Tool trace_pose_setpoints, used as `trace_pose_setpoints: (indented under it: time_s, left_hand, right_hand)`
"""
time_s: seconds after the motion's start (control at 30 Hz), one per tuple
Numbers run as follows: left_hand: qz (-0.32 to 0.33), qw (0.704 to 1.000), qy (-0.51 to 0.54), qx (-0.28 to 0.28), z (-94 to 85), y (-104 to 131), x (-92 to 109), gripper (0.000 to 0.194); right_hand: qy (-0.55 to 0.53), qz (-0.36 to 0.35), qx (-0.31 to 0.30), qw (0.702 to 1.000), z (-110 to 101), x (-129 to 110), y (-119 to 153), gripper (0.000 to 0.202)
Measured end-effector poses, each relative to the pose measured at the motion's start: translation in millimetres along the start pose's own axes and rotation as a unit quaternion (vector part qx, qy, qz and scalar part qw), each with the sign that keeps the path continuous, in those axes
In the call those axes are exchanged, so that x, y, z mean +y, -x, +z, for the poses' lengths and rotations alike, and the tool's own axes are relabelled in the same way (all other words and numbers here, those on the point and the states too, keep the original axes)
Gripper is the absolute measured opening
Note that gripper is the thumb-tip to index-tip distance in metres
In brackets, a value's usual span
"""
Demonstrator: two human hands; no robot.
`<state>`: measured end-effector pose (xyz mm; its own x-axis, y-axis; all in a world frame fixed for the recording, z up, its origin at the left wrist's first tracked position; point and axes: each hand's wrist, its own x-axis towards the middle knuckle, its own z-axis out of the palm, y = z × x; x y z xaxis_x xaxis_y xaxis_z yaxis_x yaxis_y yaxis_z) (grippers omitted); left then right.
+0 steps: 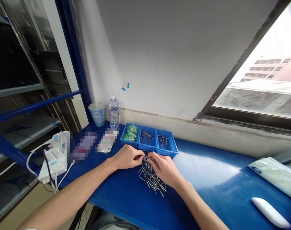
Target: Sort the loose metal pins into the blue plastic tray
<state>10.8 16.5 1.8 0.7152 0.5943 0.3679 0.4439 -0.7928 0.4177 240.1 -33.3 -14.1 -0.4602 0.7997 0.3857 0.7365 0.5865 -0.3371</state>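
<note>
Above a loose pile of thin silvery metal pins [151, 179], my left hand [128, 157] and my right hand [165, 167] come together. Thumb and forefinger of each hand are pinched on a thin metal pin [146, 157], one hand from either side. Whether it is one pin or more between the fingers is too small to tell. Just behind the hands stand three joined blue bins. Small green-and-white packets fill the left bin [122, 140]. More metal pins lie in the middle bin [147, 147] and in the right bin [174, 149].
On the blue table [208, 185], a water bottle [114, 111] and a lidded cup [97, 114] stand at the back left. A power strip [55, 159] with cables is at the left edge. Far right lie a white mouse-like object [270, 212] and a patterned packet [277, 175].
</note>
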Motion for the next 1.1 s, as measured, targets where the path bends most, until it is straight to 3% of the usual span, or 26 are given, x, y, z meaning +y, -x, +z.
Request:
trace_pose_setpoints:
  time_s: [0.17, 0.33, 0.5, 0.7, 0.87, 1.1]
  left_hand:
    - [0.002, 1.000, -0.007, -0.005, 1.5, -0.2, 0.3, 0.022]
    - [0.003, 1.000, 0.001, -0.011, 1.9, 0.0, -0.3, 0.022]
    - [0.003, 1.000, -0.003, -0.010, 2.7, 0.3, -0.2, 0.022]
    - [0.005, 1.000, -0.005, -0.013, 5.1, 0.8, -2.3, 0.022]
    - [0.008, 1.000, -0.005, -0.013, 5.4, 1.2, -3.1, 0.022]
    - [0.007, 1.000, 0.001, -0.020, 4.4, -0.2, -5.1, 0.021]
  right_hand:
    - [0.002, -0.004, -0.011, 1.000, 0.4, -0.4, -0.6, 0.033]
    - [0.003, -0.001, -0.013, 1.000, 1.5, 1.0, 0.3, 0.025]
    - [-0.001, -0.013, -0.006, 1.000, 0.6, 0.1, -0.6, 0.039]
    - [0.011, -0.008, -0.003, 1.000, 3.0, 1.6, 0.3, 0.030]
    - [0.013, -0.020, 0.002, 1.000, 4.1, 0.6, 0.4, 0.043]
    - [0.009, -0.029, 0.025, 0.999, 5.8, 0.1, -1.2, 0.034]
